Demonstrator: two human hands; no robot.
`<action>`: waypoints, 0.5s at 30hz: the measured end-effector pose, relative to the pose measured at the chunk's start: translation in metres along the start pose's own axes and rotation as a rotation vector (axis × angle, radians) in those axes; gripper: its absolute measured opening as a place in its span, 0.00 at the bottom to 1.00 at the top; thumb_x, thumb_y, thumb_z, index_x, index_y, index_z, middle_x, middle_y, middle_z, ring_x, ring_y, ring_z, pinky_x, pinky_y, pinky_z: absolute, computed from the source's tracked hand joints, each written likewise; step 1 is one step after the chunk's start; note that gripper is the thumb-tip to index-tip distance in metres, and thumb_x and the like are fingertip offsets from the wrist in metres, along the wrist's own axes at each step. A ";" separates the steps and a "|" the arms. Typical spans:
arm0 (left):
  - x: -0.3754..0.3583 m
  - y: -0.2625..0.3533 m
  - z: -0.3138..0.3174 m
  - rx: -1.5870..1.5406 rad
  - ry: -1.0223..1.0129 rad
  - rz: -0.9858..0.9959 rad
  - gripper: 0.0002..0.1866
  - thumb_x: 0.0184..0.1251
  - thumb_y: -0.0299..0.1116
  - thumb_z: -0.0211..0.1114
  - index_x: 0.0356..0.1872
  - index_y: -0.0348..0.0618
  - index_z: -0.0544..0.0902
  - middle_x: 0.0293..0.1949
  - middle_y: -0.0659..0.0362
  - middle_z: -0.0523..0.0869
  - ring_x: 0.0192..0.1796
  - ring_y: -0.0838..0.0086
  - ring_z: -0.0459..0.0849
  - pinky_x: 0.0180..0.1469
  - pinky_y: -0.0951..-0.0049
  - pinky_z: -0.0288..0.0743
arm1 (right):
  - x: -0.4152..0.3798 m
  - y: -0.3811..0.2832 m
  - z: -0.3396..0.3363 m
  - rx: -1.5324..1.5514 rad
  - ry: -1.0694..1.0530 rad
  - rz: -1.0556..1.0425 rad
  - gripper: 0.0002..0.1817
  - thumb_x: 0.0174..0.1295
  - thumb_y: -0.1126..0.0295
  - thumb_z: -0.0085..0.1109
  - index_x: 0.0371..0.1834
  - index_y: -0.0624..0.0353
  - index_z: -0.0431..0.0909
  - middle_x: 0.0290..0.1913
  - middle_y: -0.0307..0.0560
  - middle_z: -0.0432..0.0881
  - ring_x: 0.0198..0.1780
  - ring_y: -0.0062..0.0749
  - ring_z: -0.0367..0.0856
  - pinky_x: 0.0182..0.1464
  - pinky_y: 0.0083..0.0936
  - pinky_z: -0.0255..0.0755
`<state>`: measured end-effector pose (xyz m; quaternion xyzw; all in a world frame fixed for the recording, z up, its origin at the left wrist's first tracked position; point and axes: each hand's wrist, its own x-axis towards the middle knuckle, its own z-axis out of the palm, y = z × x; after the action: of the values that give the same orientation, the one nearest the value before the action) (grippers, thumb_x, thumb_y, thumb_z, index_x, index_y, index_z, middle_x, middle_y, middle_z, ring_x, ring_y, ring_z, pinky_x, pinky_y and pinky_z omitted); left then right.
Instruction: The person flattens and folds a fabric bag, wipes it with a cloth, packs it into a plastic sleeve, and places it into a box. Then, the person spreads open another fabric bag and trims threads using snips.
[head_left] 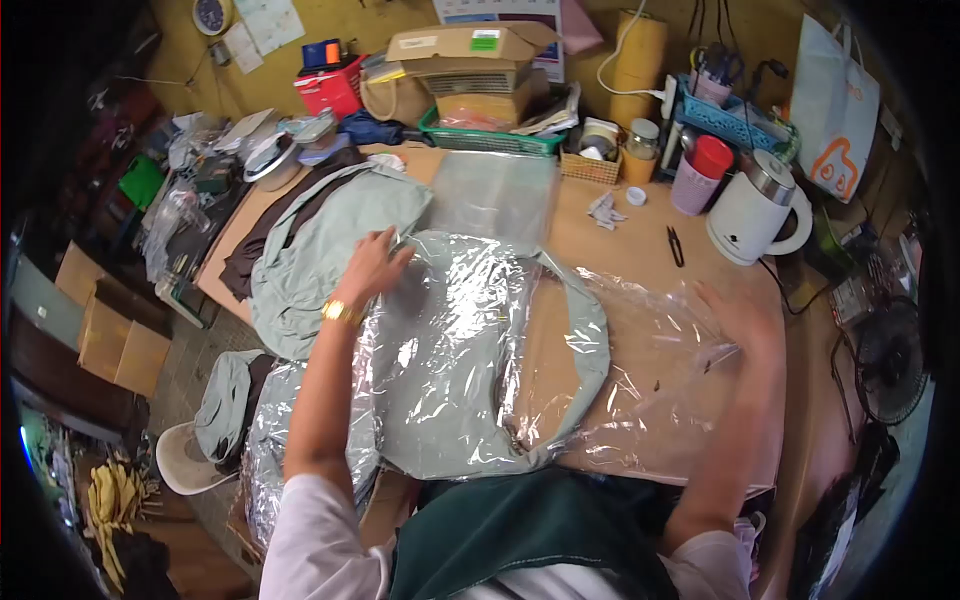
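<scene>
A grey-green cloth bag with a looped strap lies flat on the table inside a clear plastic bag. The plastic is shiny over the cloth and stretches past the strap to the right. My left hand rests at the upper left corner of the covered bag, its fingers apart. Over the right end of the plastic is my right hand, smeared by motion; whether it grips the film cannot be made out. More grey-green cloth pieces are piled just left of my left hand.
Flat clear plastic sheets lie behind the cloth bag. Black thread snips, a white kettle and a pink cup stand or lie back right. A green basket holds boxes. A chair with cloth is left.
</scene>
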<state>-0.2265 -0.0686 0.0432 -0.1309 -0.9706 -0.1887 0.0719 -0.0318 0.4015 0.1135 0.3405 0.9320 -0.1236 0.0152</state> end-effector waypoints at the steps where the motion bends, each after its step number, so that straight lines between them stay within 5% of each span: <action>1: 0.026 -0.001 0.005 0.027 -0.076 -0.062 0.31 0.68 0.50 0.60 0.62 0.33 0.76 0.58 0.40 0.80 0.63 0.45 0.74 0.66 0.57 0.68 | 0.033 -0.011 0.020 -0.011 -0.171 0.072 0.43 0.60 0.37 0.56 0.64 0.66 0.73 0.63 0.67 0.75 0.65 0.53 0.76 0.65 0.42 0.70; 4: 0.054 0.000 0.010 -0.017 -0.181 -0.179 0.30 0.68 0.51 0.60 0.58 0.32 0.79 0.50 0.39 0.84 0.59 0.45 0.78 0.62 0.57 0.72 | 0.076 -0.025 0.090 0.064 -0.291 0.027 0.39 0.62 0.40 0.57 0.61 0.67 0.75 0.53 0.64 0.83 0.56 0.52 0.82 0.59 0.41 0.74; 6: 0.062 -0.006 0.018 -0.093 -0.216 -0.226 0.28 0.68 0.50 0.60 0.55 0.32 0.80 0.45 0.39 0.86 0.55 0.46 0.81 0.60 0.57 0.74 | 0.093 -0.015 0.149 0.070 0.058 -0.178 0.29 0.65 0.49 0.57 0.54 0.67 0.78 0.42 0.60 0.86 0.46 0.48 0.86 0.51 0.42 0.76; 7: 0.062 -0.010 0.027 -0.040 -0.075 -0.141 0.26 0.69 0.50 0.60 0.50 0.32 0.80 0.41 0.38 0.86 0.51 0.46 0.83 0.57 0.56 0.75 | 0.089 -0.013 0.154 0.070 0.058 -0.179 0.29 0.65 0.49 0.57 0.54 0.67 0.78 0.42 0.60 0.86 0.46 0.48 0.86 0.51 0.42 0.76; 9: 0.053 -0.013 0.038 0.009 0.054 -0.060 0.24 0.70 0.49 0.59 0.46 0.32 0.81 0.38 0.37 0.86 0.47 0.46 0.84 0.53 0.54 0.76 | 0.081 -0.006 0.160 0.778 0.118 -0.090 0.19 0.68 0.58 0.56 0.47 0.65 0.79 0.37 0.60 0.84 0.41 0.49 0.85 0.46 0.42 0.76; 11: 0.042 0.002 0.031 -0.255 0.304 -0.165 0.21 0.71 0.47 0.59 0.38 0.33 0.79 0.35 0.37 0.85 0.42 0.45 0.84 0.48 0.51 0.75 | 0.094 0.028 0.145 0.734 0.260 -0.033 0.16 0.69 0.60 0.54 0.46 0.64 0.78 0.38 0.62 0.84 0.43 0.51 0.84 0.47 0.41 0.76; 13: 0.041 0.003 0.033 -0.337 0.215 -0.171 0.20 0.72 0.46 0.59 0.37 0.34 0.76 0.33 0.37 0.84 0.41 0.42 0.83 0.44 0.50 0.74 | 0.104 0.056 0.142 0.682 0.399 0.035 0.14 0.70 0.62 0.52 0.46 0.63 0.77 0.39 0.64 0.83 0.44 0.53 0.83 0.48 0.41 0.75; 15: 0.042 0.013 0.048 -0.243 0.312 -0.103 0.19 0.72 0.46 0.59 0.42 0.36 0.74 0.29 0.38 0.83 0.39 0.42 0.83 0.42 0.51 0.74 | 0.117 0.070 0.146 0.580 0.538 -0.143 0.14 0.72 0.63 0.50 0.48 0.63 0.76 0.41 0.67 0.82 0.47 0.58 0.81 0.50 0.42 0.74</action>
<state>-0.2671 -0.0289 0.0114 -0.0579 -0.9233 -0.3256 0.1954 -0.0850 0.4920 -0.0570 0.2849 0.8505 -0.2888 -0.3348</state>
